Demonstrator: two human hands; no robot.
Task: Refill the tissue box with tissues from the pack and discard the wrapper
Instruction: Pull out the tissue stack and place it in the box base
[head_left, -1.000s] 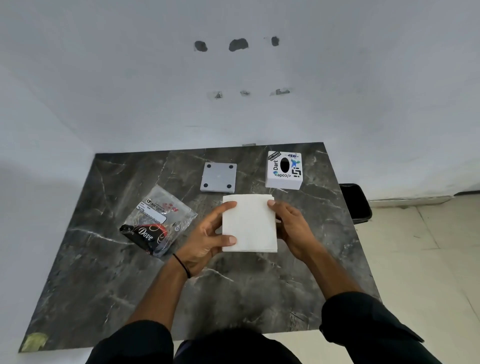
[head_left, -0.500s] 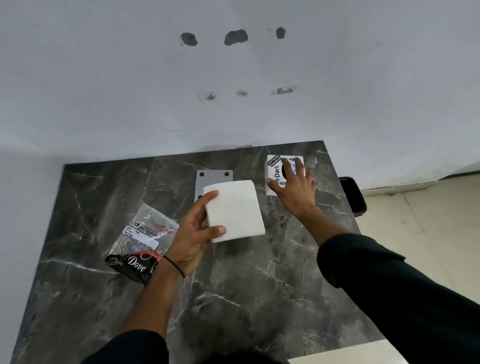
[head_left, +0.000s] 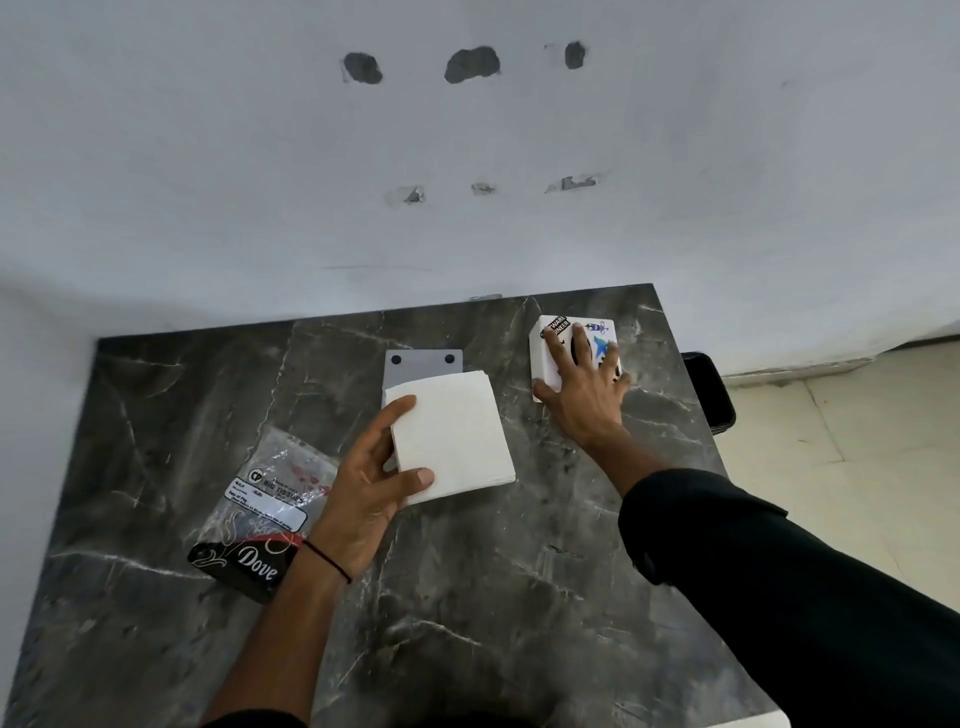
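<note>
Tissues (head_left: 451, 435), a thick white square stack, are being held up over the middle of the dark marble table (head_left: 156, 395). The left hand (head_left: 369, 488) is gripping the stack at its near left corner, thumb lying on top and fingers curling under, so the stack is hanging above the tabletop rather than resting on it. Behind it, a flat grey plate (head_left: 422, 364) with dark round dots at its corners is lying on the table, and the stack is covering its near half from where I am standing.

Off to the right, near the far corner of the table, the white tissue box (head_left: 571, 338) is sitting with stickers on its top and a dark oval opening. The right hand (head_left: 582, 384) is lying spread over it, fingers splayed across the top and the thumb pressing at the near left edge; the palm is hiding most of the opening. A dark sleeve is covering that forearm.

To the left of the left wrist, the clear wrapper (head_left: 270, 499) is lying crumpled on the marble, with a black soap packet (head_left: 244, 564) beneath its near end. A black bin (head_left: 709, 389) is standing on the floor just past the table's right edge, close to the box.
</note>
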